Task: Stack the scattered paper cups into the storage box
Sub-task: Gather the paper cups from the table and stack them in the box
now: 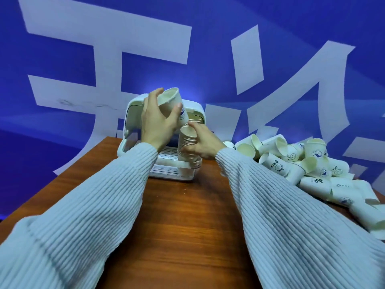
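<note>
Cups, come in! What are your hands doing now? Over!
Left hand holding single cup, tilted. Right hand steadying cup stack in storage box. Loose cups piled right. Nothing blocking.

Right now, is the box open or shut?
Open: the box's lid is swung up, and a cup stack stands inside.

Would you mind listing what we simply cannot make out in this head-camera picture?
- Storage box interior: mostly hidden by the left hand and the cup it holds.
- Stack of cups: lower part covered by the right hand; count unreadable.
- Loose cup pile: cut off by the right edge.
- Cup prints: mostly too small to read.
</note>
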A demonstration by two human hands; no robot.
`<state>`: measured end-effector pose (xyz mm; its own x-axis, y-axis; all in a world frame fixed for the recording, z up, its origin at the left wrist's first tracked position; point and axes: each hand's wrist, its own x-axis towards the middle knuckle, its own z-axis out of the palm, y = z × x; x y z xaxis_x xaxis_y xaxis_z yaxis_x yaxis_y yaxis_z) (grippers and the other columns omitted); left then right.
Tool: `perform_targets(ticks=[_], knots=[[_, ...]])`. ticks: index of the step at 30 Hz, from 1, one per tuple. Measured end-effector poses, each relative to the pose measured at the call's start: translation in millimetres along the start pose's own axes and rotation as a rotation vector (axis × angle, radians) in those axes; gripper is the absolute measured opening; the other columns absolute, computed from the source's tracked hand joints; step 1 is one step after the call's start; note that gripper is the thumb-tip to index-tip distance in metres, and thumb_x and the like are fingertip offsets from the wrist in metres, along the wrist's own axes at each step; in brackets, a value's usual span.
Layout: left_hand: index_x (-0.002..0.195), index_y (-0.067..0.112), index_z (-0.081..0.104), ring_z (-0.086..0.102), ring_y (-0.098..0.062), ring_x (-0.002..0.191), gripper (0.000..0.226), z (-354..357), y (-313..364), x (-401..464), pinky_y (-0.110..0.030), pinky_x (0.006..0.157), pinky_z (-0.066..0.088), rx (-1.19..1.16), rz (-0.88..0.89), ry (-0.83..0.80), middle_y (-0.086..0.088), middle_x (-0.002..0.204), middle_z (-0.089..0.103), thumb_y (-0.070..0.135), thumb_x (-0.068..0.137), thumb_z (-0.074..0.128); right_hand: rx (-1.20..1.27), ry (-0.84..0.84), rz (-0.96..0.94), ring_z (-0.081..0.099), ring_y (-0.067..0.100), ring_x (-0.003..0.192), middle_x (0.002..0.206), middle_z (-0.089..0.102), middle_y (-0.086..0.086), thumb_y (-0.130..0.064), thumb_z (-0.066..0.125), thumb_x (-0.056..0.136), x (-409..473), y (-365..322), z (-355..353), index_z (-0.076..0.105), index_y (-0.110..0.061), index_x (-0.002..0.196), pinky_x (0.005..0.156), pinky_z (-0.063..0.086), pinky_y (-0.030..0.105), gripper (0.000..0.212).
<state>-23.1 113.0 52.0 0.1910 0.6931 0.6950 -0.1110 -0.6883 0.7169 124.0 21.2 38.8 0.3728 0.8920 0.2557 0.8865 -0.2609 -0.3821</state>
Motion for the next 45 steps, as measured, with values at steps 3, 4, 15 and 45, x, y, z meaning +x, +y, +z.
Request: perform_targets(ticks=[3,4,15,45], knots=[[0.137,0.019,0.051,0.05,-0.009,0.114,0.055,19.6,5.2,9.7,-0.017,0.097,0.035,0.021,0.048,-0.11,0.0,0.132,0.053,0.036,0.09,0.073,0.126,0.056,0.088,0.061,0.026,0.122,0.137,0.06,0.005,-0.04,0.087,0.074,-2.6,1.9,6.4,0.032,-0.024,0.152,0.104,0.05,0.043,0.097],[0.136,0.018,0.052,0.052,-0.012,0.116,0.053,26.2,4.5,11.7,-0.018,0.098,0.035,0.045,0.063,-0.163,-0.002,0.131,0.053,0.035,0.089,0.073,0.177,0.072,0.105,0.065,0.025,0.116,0.131,0.065,0.002,-0.043,0.087,0.073,-4.1,2.7,9.0,0.029,-0.028,0.152,0.1,0.053,0.044,0.099],[0.161,0.028,-0.006,0.026,-0.029,0.148,0.108,41.4,-40.9,-21.9,-0.049,0.118,0.023,0.443,-0.057,-0.637,-0.009,0.159,0.032,0.058,0.084,0.063,0.544,0.126,0.123,0.053,0.018,0.136,0.153,0.051,0.0,-0.042,0.088,0.062,-17.9,30.5,50.9,0.016,-0.033,0.159,0.116,0.043,0.044,0.121],[0.129,0.016,0.061,0.049,-0.032,0.123,0.05,103.9,13.3,-104.5,-0.045,0.102,0.039,0.296,0.501,-0.228,-0.007,0.131,0.057,0.035,0.082,0.062,-0.293,0.516,0.654,0.053,0.035,0.121,0.13,0.054,0.011,-0.065,0.066,0.083,-154.9,143.3,-9.4,0.056,-0.018,0.124,0.095,0.046,0.045,0.063]])
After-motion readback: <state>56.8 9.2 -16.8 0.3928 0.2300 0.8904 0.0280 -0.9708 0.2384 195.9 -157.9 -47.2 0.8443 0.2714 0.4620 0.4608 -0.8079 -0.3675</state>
